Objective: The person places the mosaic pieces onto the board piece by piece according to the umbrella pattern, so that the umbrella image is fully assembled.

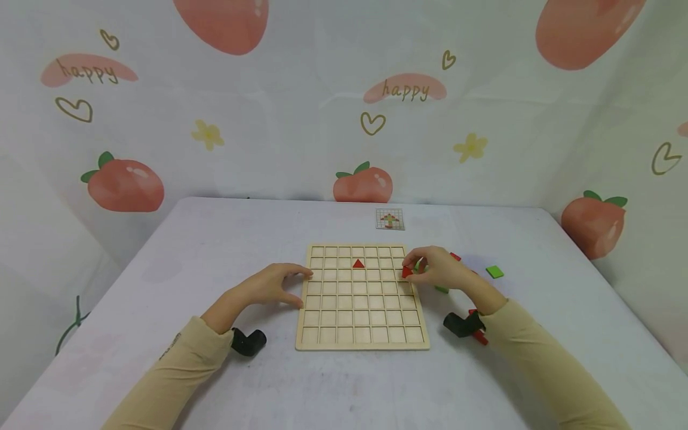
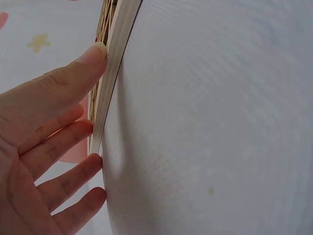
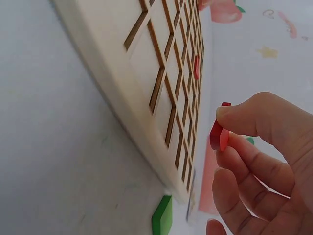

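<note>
I see the board (image 1: 371, 303) lying flat on the table (image 1: 344, 388), right between the two hands, so I think both can get to it easily. The left hand (image 1: 271, 283) is at its left side. Its fingers are spread and loose, holding nothing. The thumb seems to touch the edge, maybe to keep the board from sliding.

The right hand (image 1: 439, 269) pinches a red piece (image 3: 219, 134) between thumb and fingertips, up over the board's right edge. I think it is held by its sides because it is so small, and that way most of it sticks out.

One red triangle (image 1: 358, 264) sits in a square on the board, in the second row from the back, in the middle.

Other bits lie to the right, like a green square (image 1: 495, 272), handy for that hand, I guess. Some hide behind the arm, so I can't count them. The card (image 1: 389, 219) lies behind the board, perhaps so the hands don't cover its little picture.
</note>
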Demonstrator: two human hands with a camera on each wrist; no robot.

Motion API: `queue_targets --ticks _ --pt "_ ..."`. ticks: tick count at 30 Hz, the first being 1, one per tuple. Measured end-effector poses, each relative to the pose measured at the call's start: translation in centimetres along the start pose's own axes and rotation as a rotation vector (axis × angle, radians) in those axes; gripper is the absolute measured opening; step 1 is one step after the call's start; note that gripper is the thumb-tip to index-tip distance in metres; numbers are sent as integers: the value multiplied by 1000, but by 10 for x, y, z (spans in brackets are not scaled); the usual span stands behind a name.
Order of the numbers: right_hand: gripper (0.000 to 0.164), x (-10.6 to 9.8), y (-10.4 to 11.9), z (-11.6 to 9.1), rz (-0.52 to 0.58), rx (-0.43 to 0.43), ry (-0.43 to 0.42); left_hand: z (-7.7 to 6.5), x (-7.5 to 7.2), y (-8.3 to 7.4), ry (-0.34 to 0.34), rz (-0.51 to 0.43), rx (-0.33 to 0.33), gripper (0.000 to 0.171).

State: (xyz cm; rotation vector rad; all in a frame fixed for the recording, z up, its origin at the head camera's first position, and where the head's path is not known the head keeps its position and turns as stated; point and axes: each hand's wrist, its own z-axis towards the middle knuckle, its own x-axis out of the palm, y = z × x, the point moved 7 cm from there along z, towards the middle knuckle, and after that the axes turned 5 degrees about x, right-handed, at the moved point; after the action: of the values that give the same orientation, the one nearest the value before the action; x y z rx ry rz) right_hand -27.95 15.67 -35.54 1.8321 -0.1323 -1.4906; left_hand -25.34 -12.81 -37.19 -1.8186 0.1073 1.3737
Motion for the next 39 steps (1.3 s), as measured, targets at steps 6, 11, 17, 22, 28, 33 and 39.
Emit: queue_targets --ticks 6,11,17,22,28,33,39 --pt "21 4 9 6 12 -27 8 0 -1 0 4 6 -7 62" --pt "23 7 11 11 24 1 28 0 0 1 4 7 -15 61" --pt "21 10 15 14 33 -6 35 0 -1 1 3 11 -12 61" --pt "20 14 19 18 14 -18 42 0 0 1 3 15 -11 61" --pt "21 20 25 25 2 -35 63 0 0 1 3 5 -21 61" --pt "19 25 30 31 -7 -60 84 0 -1 0 2 9 -20 61" --pt "19 33 32 40 -25 -77 117 0 0 0 4 -3 -27 61"
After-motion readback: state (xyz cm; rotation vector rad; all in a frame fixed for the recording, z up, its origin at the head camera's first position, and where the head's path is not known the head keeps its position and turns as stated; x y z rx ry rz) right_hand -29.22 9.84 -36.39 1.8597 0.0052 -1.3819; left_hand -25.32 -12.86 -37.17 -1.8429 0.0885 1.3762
